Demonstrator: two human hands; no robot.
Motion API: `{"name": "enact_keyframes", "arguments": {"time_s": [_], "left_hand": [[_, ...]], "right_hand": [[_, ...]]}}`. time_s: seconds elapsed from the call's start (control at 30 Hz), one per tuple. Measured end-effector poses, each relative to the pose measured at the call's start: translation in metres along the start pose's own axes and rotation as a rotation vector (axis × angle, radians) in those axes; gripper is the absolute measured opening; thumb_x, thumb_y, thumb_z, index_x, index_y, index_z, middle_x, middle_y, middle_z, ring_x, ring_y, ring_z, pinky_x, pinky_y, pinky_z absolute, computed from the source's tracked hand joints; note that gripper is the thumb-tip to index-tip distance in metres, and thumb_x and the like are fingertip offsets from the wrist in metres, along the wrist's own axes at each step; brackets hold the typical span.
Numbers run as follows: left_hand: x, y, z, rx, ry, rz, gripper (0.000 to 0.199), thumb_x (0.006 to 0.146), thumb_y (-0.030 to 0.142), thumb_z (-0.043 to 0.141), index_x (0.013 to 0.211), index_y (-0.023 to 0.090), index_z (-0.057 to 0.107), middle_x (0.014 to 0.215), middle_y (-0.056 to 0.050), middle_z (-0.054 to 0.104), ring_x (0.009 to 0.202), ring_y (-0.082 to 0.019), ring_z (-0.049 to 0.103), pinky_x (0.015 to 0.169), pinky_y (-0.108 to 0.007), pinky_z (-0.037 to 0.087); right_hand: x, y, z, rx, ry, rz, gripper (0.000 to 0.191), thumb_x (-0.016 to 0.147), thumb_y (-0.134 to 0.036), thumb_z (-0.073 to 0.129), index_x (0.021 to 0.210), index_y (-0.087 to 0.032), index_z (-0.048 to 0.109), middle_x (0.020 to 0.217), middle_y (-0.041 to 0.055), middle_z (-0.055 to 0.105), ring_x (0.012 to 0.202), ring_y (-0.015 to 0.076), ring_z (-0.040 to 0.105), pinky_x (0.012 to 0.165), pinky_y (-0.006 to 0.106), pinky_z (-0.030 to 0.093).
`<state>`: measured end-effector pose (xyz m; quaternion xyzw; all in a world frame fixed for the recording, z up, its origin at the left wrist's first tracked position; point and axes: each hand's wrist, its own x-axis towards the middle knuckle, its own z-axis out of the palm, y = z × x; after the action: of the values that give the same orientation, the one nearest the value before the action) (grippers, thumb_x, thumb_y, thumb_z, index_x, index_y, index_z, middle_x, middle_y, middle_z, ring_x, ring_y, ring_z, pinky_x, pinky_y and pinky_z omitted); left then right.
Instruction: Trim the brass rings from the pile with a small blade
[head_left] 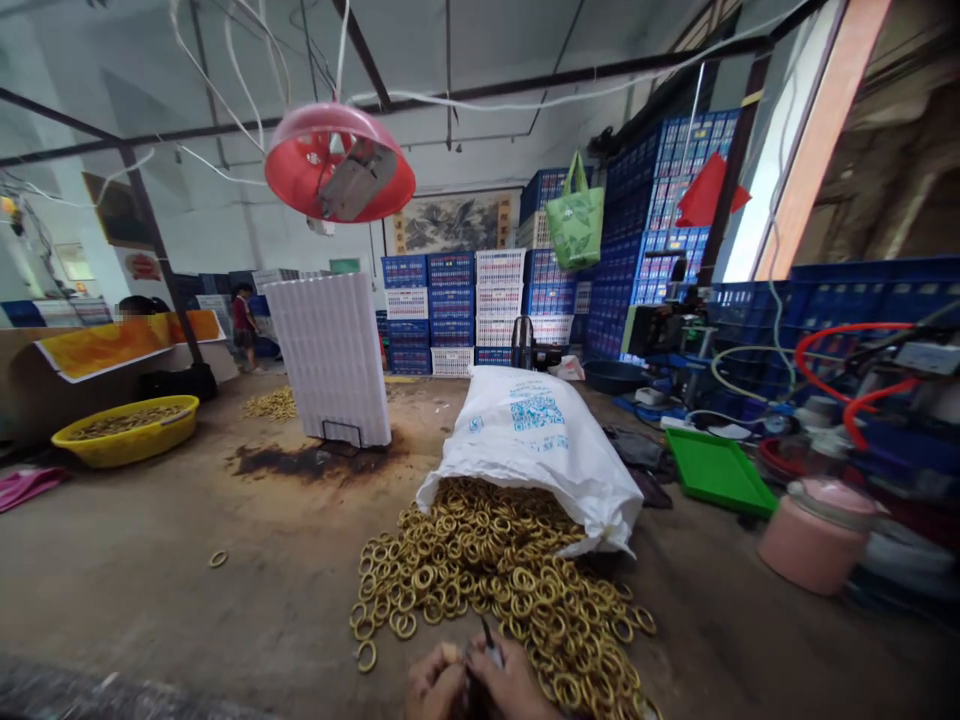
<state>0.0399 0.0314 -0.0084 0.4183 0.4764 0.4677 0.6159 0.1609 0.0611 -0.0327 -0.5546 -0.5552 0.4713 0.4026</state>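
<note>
My left hand (436,682) is at the bottom centre with its fingers pinched together; what they hold is too small to make out. Touching or nearly touching it, my right hand (510,680) is closed on a small dark-tipped tool (489,640) that points up. Many brass-coloured rings (525,590) lie in a heap just beyond and to the right of both hands. They spill from the open mouth of a white sack (517,430) with blue print. One loose ring (218,559) lies apart on the table to the left.
A white ribbed panel (330,360) stands on the table (135,570). At left is a yellow basin (127,430) of small pieces. A green tray (716,470) and pink container (817,535) are at right. A red lamp (341,160) hangs above. Two people are at the left background.
</note>
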Motion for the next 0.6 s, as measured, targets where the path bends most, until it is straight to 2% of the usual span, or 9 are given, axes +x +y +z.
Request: {"name": "enact_keyframes", "arguments": {"time_s": [0.1, 0.23, 0.33, 0.6], "left_hand": [[-0.013, 0.009, 0.001, -0.009, -0.038, -0.097, 0.032, 0.068, 0.049, 0.054, 0.062, 0.018, 0.047, 0.046, 0.005, 0.04, 0.035, -0.006, 0.034, 0.033, -0.016, 0.022], [-0.022, 0.022, 0.0, -0.006, -0.093, -0.126, 0.026, 0.071, 0.042, 0.054, 0.066, 0.018, 0.045, 0.053, 0.006, 0.043, 0.036, -0.004, 0.036, 0.032, -0.014, 0.024], [-0.02, 0.024, -0.004, -0.022, -0.123, -0.158, 0.026, 0.07, 0.042, 0.054, 0.069, 0.017, 0.046, 0.057, 0.005, 0.048, 0.035, -0.003, 0.036, 0.031, -0.013, 0.024], [-0.018, 0.02, -0.013, -0.066, -0.145, -0.203, 0.028, 0.07, 0.044, 0.055, 0.072, 0.017, 0.048, 0.06, 0.003, 0.053, 0.035, -0.002, 0.037, 0.03, -0.013, 0.025]], "right_hand": [[-0.014, -0.017, -0.002, 0.045, -0.042, 0.039, 0.025, 0.065, -0.042, 0.053, 0.065, -0.017, 0.05, 0.049, -0.0049, 0.044, 0.046, 0.0078, 0.04, 0.044, 0.019, 0.033], [-0.025, -0.034, -0.009, 0.107, -0.147, 0.073, 0.026, 0.067, -0.041, 0.053, 0.072, -0.016, 0.051, 0.052, -0.0052, 0.047, 0.042, 0.0053, 0.037, 0.04, 0.017, 0.028], [-0.025, -0.037, -0.01, 0.145, -0.202, 0.118, 0.027, 0.069, -0.042, 0.052, 0.075, -0.015, 0.05, 0.051, -0.0055, 0.048, 0.038, 0.0043, 0.033, 0.037, 0.017, 0.025], [-0.025, -0.038, -0.006, 0.212, -0.202, 0.196, 0.027, 0.068, -0.042, 0.053, 0.075, -0.016, 0.05, 0.045, -0.0073, 0.046, 0.034, 0.0039, 0.031, 0.033, 0.017, 0.022]]}}
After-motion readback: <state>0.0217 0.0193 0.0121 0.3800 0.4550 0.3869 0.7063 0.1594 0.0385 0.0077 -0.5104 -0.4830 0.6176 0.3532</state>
